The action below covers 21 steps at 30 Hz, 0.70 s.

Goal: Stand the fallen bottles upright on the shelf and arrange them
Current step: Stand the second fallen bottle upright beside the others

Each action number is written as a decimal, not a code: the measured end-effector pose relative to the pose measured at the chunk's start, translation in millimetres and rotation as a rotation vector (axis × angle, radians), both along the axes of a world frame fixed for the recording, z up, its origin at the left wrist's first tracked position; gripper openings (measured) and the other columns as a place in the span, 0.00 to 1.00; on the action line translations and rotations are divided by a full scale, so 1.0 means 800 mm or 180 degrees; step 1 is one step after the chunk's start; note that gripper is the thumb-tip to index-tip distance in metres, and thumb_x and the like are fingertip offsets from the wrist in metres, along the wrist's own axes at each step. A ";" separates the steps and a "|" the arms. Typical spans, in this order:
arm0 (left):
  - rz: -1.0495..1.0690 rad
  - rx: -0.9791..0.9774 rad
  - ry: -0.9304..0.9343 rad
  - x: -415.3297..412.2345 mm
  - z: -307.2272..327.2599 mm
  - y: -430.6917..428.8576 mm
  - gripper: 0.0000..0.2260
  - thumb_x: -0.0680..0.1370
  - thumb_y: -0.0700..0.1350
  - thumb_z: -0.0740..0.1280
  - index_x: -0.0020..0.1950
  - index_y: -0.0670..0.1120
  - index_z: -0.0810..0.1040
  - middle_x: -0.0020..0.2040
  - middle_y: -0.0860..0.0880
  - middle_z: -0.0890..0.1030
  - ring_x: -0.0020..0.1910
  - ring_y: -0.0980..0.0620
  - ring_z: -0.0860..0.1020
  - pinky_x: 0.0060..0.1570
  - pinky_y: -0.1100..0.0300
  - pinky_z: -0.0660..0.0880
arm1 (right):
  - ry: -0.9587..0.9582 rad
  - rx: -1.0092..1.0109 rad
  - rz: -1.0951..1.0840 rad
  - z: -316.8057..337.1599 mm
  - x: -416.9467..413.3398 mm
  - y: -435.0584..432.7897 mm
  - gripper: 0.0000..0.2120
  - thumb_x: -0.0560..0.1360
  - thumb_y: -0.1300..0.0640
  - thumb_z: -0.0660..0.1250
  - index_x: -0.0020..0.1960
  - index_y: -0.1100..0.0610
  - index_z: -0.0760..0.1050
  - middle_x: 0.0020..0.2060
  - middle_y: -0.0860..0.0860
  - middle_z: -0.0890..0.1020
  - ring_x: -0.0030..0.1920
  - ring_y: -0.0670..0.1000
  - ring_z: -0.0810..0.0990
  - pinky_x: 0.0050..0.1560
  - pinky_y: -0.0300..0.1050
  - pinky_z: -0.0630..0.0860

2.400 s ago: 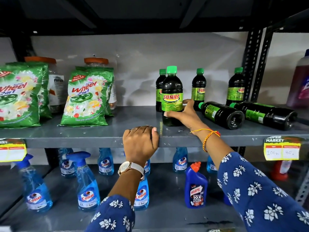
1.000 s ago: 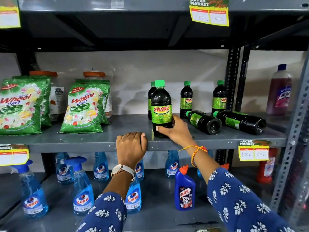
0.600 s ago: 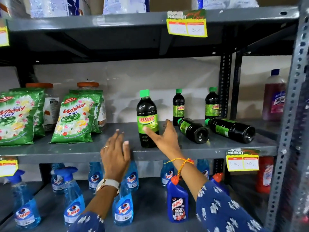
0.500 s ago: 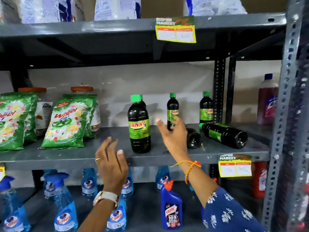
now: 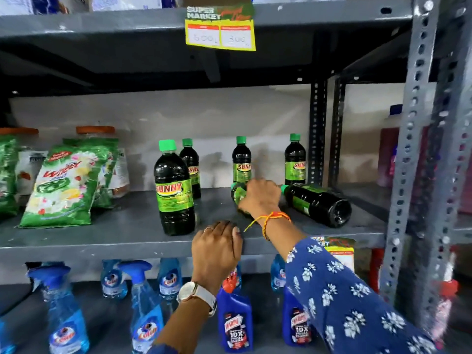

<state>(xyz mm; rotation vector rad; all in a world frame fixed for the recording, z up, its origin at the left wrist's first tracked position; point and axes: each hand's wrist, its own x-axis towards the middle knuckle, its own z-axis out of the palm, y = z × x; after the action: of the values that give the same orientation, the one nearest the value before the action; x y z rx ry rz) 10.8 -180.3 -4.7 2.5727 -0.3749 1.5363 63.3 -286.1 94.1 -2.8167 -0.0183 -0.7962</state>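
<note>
Dark Sunny bottles with green caps stand on the grey middle shelf: one upright at the front, one right behind it, and two more at the back. Two lie on their sides. My right hand grips the nearer fallen bottle, covering most of it. The other fallen bottle lies to the right, base toward me. My left hand rests over the shelf's front edge, fingers curled on it.
Green Wheel detergent packs and orange-lidded jars stand at the left. Blue Colin spray bottles and Harpic bottles fill the shelf below. A perforated steel upright bounds the right side. A price tag hangs from the shelf above.
My right hand let go of the upright front bottle, moved right and took hold of the nearer fallen bottle. My left hand lifted off the shelf edge and came back down on it further right.
</note>
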 end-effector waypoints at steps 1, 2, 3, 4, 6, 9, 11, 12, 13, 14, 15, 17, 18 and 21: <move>-0.0004 -0.0008 0.0003 0.001 0.000 -0.001 0.14 0.75 0.45 0.57 0.37 0.46 0.81 0.38 0.48 0.84 0.33 0.46 0.80 0.31 0.57 0.74 | -0.0104 0.0197 0.0078 -0.002 -0.002 -0.004 0.20 0.68 0.51 0.70 0.56 0.60 0.75 0.56 0.58 0.80 0.58 0.60 0.78 0.53 0.49 0.75; -0.0006 -0.0030 -0.0006 0.001 -0.001 -0.001 0.14 0.75 0.45 0.56 0.38 0.46 0.81 0.38 0.48 0.84 0.34 0.46 0.80 0.31 0.56 0.74 | -0.0235 0.0394 0.0137 -0.006 -0.003 -0.008 0.21 0.67 0.49 0.71 0.56 0.60 0.75 0.54 0.59 0.81 0.57 0.61 0.78 0.51 0.50 0.75; -0.0004 -0.0058 -0.0006 0.003 -0.002 -0.001 0.15 0.75 0.45 0.56 0.38 0.46 0.81 0.39 0.48 0.84 0.34 0.46 0.80 0.32 0.56 0.74 | -0.0408 0.0597 0.0197 -0.009 -0.004 -0.012 0.23 0.66 0.47 0.71 0.55 0.60 0.74 0.52 0.60 0.81 0.56 0.62 0.79 0.50 0.51 0.75; 0.0007 -0.0086 -0.0001 0.004 -0.002 -0.001 0.15 0.75 0.46 0.56 0.39 0.46 0.81 0.39 0.48 0.84 0.35 0.46 0.80 0.33 0.56 0.74 | -0.0580 0.0788 0.0254 -0.014 -0.003 -0.015 0.26 0.65 0.45 0.71 0.55 0.61 0.72 0.51 0.62 0.82 0.54 0.63 0.79 0.48 0.51 0.75; 0.0037 -0.0128 0.0012 0.004 -0.004 -0.001 0.15 0.76 0.46 0.55 0.40 0.45 0.81 0.40 0.48 0.84 0.35 0.46 0.80 0.34 0.55 0.73 | -0.0812 0.1027 0.0358 -0.022 -0.002 -0.019 0.29 0.65 0.41 0.70 0.56 0.61 0.68 0.49 0.63 0.82 0.51 0.64 0.80 0.44 0.52 0.74; 0.0063 -0.0148 0.0068 0.005 -0.005 -0.002 0.15 0.76 0.46 0.55 0.40 0.45 0.80 0.38 0.48 0.83 0.35 0.46 0.80 0.34 0.54 0.72 | -0.0891 0.1262 0.0501 -0.033 -0.001 -0.025 0.30 0.66 0.42 0.70 0.55 0.62 0.65 0.48 0.63 0.82 0.49 0.65 0.80 0.42 0.52 0.73; 0.0055 -0.0175 0.0096 0.005 -0.006 -0.002 0.15 0.76 0.46 0.55 0.40 0.45 0.80 0.37 0.48 0.83 0.35 0.46 0.80 0.34 0.54 0.71 | -0.0823 0.1404 0.0584 -0.037 -0.001 -0.026 0.30 0.66 0.43 0.71 0.55 0.62 0.64 0.48 0.63 0.82 0.49 0.66 0.80 0.42 0.52 0.72; 0.0053 -0.0190 0.0105 0.005 -0.006 -0.003 0.15 0.76 0.46 0.55 0.40 0.45 0.80 0.37 0.47 0.83 0.35 0.46 0.79 0.34 0.54 0.71 | -0.0772 0.1466 0.0620 -0.038 -0.002 -0.026 0.30 0.66 0.43 0.71 0.54 0.62 0.63 0.48 0.63 0.81 0.49 0.66 0.80 0.43 0.53 0.73; 0.0060 -0.0191 0.0109 0.004 -0.006 -0.003 0.15 0.76 0.46 0.55 0.40 0.45 0.80 0.36 0.47 0.83 0.35 0.46 0.79 0.34 0.54 0.71 | -0.0724 0.1525 0.0652 -0.038 -0.002 -0.026 0.30 0.66 0.43 0.71 0.54 0.61 0.63 0.48 0.63 0.81 0.49 0.66 0.80 0.44 0.53 0.74; 0.0069 -0.0181 0.0108 0.002 -0.005 -0.003 0.15 0.76 0.46 0.55 0.40 0.45 0.80 0.36 0.47 0.83 0.34 0.46 0.79 0.34 0.54 0.71 | -0.0664 0.1582 0.0672 -0.038 -0.002 -0.026 0.30 0.65 0.43 0.71 0.54 0.60 0.62 0.48 0.62 0.81 0.49 0.65 0.80 0.44 0.53 0.75; 0.0070 -0.0173 0.0100 0.002 -0.005 -0.003 0.15 0.76 0.46 0.55 0.40 0.45 0.80 0.36 0.47 0.83 0.34 0.46 0.79 0.34 0.55 0.70 | -0.0599 0.1624 0.0673 -0.037 -0.004 -0.025 0.30 0.65 0.43 0.71 0.54 0.60 0.62 0.48 0.60 0.81 0.48 0.63 0.80 0.43 0.52 0.74; 0.0061 -0.0178 0.0100 0.001 -0.004 -0.002 0.16 0.76 0.46 0.55 0.40 0.45 0.80 0.36 0.47 0.83 0.34 0.46 0.79 0.34 0.55 0.70 | -0.0486 0.1704 0.0675 -0.036 -0.006 -0.024 0.32 0.63 0.40 0.70 0.54 0.58 0.62 0.49 0.58 0.79 0.49 0.61 0.79 0.44 0.50 0.74; 0.0055 -0.0196 0.0098 0.002 -0.005 -0.003 0.16 0.76 0.46 0.55 0.41 0.45 0.81 0.37 0.47 0.83 0.35 0.46 0.80 0.34 0.55 0.70 | -0.0431 0.1772 0.0690 -0.037 -0.005 -0.024 0.34 0.61 0.38 0.71 0.55 0.58 0.62 0.51 0.56 0.77 0.51 0.60 0.78 0.46 0.51 0.75; 0.0041 -0.0243 0.0109 0.004 -0.007 -0.003 0.16 0.76 0.46 0.55 0.42 0.44 0.81 0.38 0.47 0.84 0.36 0.46 0.80 0.35 0.54 0.71 | -0.0158 0.1945 0.0725 -0.039 0.000 -0.025 0.38 0.56 0.39 0.75 0.55 0.58 0.61 0.54 0.56 0.73 0.55 0.59 0.75 0.53 0.55 0.75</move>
<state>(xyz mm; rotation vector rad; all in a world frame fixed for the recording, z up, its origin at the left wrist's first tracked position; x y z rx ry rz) 13.8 -182.8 -10.0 2.5445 -0.2906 1.4787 63.6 -306.3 62.8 -2.1737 -0.0863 -0.6754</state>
